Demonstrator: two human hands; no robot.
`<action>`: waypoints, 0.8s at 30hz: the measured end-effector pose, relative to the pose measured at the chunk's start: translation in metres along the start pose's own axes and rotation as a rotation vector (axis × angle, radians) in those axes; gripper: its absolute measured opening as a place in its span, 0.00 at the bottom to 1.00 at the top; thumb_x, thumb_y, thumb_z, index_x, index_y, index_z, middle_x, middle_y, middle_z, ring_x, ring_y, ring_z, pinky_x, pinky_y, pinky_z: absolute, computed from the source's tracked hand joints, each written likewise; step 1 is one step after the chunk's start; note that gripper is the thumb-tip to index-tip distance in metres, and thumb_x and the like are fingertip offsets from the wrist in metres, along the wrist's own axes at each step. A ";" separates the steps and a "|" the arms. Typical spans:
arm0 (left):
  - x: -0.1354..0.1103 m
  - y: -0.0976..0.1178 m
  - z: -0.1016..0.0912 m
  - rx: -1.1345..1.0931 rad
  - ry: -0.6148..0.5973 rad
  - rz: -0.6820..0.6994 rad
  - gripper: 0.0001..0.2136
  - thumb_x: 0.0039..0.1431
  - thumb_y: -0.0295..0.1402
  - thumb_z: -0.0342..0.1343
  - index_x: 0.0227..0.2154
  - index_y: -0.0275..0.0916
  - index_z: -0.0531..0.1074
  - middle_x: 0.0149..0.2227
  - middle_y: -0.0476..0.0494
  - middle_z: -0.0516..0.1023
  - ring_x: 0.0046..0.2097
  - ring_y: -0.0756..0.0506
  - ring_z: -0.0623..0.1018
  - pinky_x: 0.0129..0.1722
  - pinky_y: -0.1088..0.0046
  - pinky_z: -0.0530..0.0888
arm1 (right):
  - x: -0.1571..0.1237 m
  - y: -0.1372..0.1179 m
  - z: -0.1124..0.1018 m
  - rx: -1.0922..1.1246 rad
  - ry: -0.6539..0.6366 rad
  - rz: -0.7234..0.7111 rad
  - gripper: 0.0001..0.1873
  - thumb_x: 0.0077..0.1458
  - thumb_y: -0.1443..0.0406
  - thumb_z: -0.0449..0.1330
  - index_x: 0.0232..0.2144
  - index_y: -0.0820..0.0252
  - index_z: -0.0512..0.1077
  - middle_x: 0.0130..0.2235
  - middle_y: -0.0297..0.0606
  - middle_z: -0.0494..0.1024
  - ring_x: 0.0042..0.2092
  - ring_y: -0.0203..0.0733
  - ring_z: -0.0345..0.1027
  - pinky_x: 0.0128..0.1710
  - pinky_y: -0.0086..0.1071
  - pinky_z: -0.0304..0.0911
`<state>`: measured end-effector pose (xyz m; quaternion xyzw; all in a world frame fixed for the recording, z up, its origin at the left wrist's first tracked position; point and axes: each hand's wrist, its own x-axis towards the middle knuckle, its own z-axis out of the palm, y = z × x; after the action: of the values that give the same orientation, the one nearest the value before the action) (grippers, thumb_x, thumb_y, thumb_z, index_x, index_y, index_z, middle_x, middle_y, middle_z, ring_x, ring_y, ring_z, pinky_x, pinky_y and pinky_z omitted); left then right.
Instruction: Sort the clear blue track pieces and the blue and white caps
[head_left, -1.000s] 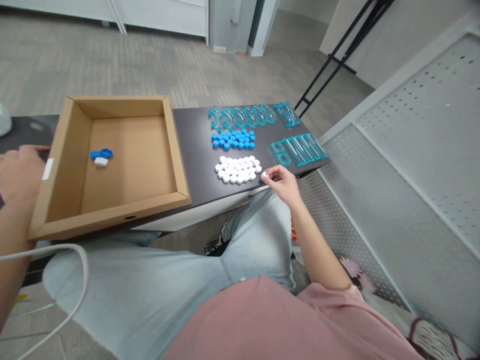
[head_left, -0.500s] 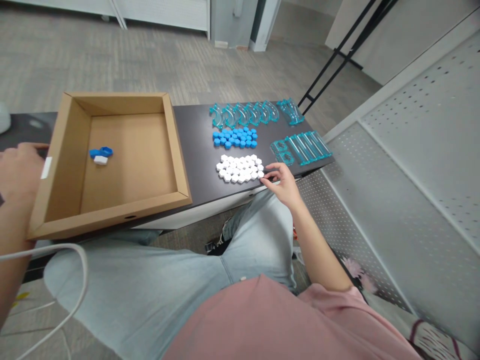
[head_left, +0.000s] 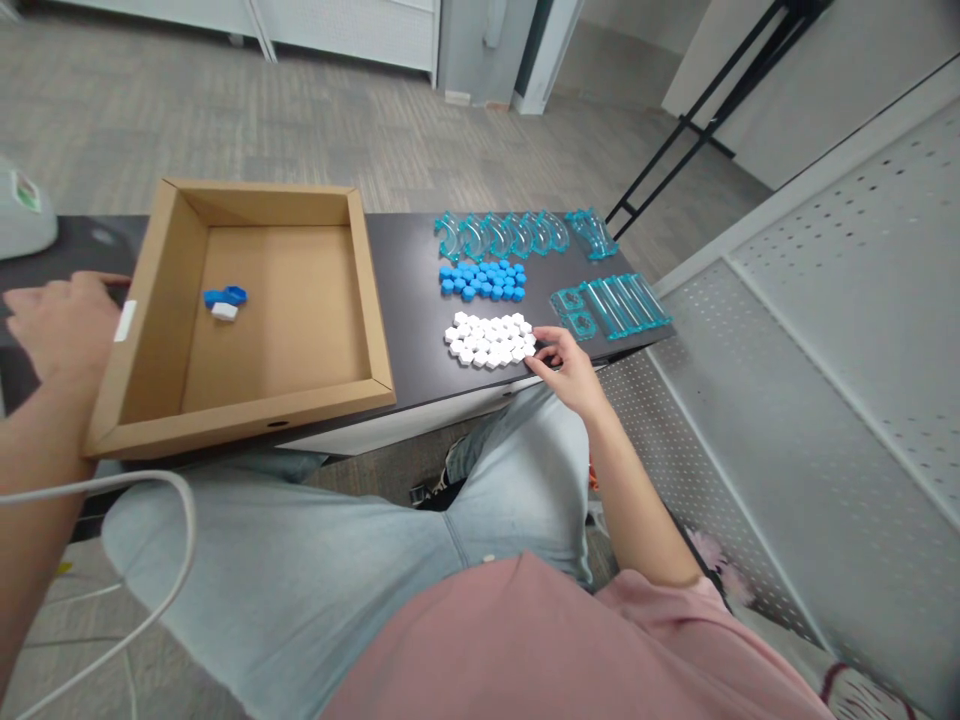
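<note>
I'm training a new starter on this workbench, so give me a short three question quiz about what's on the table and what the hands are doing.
1. True or false: the blue hexagon tiles lie farther from the person than the white hexagon tiles.
2. Which part of those white tiles does the right hand touch? A, left end. B, right end. C, far edge.
3. Fill in: the blue pieces and a white piece lie inside the ___.
Key: 1 true; 2 B; 3 cardboard box.

Flat cluster of white hexagon tiles (head_left: pixel 489 340)
</note>
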<state>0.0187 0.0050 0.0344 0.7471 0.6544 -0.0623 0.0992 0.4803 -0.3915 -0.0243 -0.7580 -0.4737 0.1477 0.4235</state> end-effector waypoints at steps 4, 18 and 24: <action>0.014 -0.020 0.014 -0.135 0.202 -0.081 0.47 0.68 0.58 0.23 0.80 0.40 0.62 0.79 0.28 0.69 0.79 0.19 0.61 0.70 0.27 0.68 | -0.001 0.001 0.000 0.006 -0.005 0.000 0.29 0.60 0.51 0.72 0.60 0.49 0.74 0.61 0.46 0.86 0.44 0.48 0.84 0.47 0.45 0.75; -0.014 0.001 0.008 -0.163 0.238 -0.062 0.31 0.79 0.37 0.35 0.73 0.31 0.70 0.73 0.23 0.73 0.77 0.28 0.64 0.74 0.43 0.67 | 0.015 -0.047 0.004 0.071 0.118 -0.108 0.23 0.65 0.48 0.72 0.57 0.44 0.76 0.50 0.44 0.83 0.42 0.52 0.80 0.43 0.50 0.79; -0.016 -0.004 0.010 -0.228 0.262 -0.017 0.28 0.82 0.38 0.39 0.73 0.31 0.71 0.73 0.28 0.74 0.76 0.32 0.64 0.73 0.49 0.65 | 0.072 -0.179 0.088 0.035 -0.280 -0.533 0.11 0.73 0.58 0.65 0.55 0.46 0.80 0.45 0.39 0.83 0.42 0.50 0.77 0.43 0.45 0.76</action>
<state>0.0130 -0.0127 0.0280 0.7272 0.6707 0.1097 0.0967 0.3556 -0.2515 0.0761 -0.5718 -0.7071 0.1426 0.3908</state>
